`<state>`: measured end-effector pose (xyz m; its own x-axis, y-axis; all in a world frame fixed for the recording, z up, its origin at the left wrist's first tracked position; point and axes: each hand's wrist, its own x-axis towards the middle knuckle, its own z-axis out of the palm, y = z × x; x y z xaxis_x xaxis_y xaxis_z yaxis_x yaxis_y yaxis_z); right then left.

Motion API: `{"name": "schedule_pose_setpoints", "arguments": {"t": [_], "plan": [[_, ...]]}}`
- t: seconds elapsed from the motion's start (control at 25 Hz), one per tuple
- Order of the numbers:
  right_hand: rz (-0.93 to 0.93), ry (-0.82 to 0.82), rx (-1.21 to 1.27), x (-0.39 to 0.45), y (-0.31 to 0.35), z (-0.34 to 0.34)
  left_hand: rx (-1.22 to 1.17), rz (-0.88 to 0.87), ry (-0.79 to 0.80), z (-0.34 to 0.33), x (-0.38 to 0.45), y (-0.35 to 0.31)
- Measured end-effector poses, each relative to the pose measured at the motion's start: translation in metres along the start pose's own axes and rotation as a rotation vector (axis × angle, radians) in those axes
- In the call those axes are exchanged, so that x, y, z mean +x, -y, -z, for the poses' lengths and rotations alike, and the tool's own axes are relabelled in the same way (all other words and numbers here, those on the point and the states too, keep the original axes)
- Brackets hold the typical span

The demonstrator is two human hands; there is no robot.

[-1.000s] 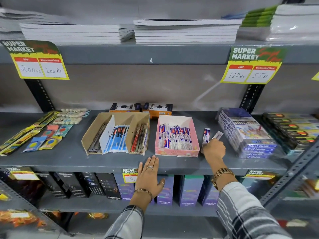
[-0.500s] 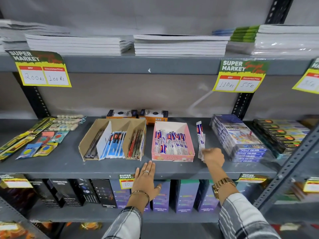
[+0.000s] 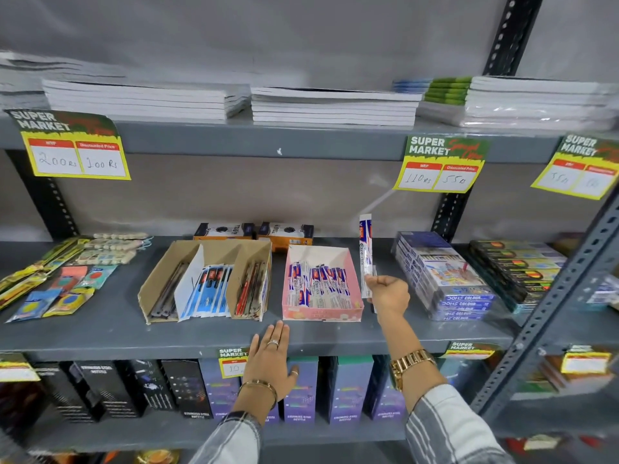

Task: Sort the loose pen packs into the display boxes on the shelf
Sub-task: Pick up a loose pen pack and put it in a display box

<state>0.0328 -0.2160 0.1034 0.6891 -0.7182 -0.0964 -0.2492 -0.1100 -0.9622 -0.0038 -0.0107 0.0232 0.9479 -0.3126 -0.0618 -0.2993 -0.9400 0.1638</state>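
Note:
My right hand (image 3: 388, 293) grips a long white, blue and red pen pack (image 3: 365, 249) by its lower end and holds it upright, just right of the pink display box (image 3: 355, 289). That box holds several matching packs. My left hand (image 3: 271, 360) lies flat and open on the front edge of the grey shelf (image 3: 134, 339), below the gap between the pink box and the brown cardboard display box (image 3: 157, 279). The brown box has three compartments with dark, blue and red pen packs.
Two orange and black boxes (image 3: 284, 234) stand behind the display boxes. Stacked colour pencil sets (image 3: 445, 279) lie right of my right hand, with darker sets (image 3: 516, 269) beyond. Loose stationery packs (image 3: 57, 279) lie at the shelf's left. Notebooks fill the shelf above.
My right hand has lifted the pen pack from the shelf surface and raised it upright beside the pink box. The left hand has stayed on the shelf edge.

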Motion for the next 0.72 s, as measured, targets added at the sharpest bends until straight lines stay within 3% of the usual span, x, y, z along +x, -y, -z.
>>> {"name": "schedule_pose_setpoints", "arguments": {"t": [0.28,0.72], "plan": [[0.115,0.088,-0.171,-0.008,0.006,-0.027,0.014,-0.022,0.012,0.0,0.003,0.003],[0.111,0.2,-0.518,-0.004,-0.003,-0.071,0.0,-0.029,-0.006,-0.001,0.002,0.004]]}}
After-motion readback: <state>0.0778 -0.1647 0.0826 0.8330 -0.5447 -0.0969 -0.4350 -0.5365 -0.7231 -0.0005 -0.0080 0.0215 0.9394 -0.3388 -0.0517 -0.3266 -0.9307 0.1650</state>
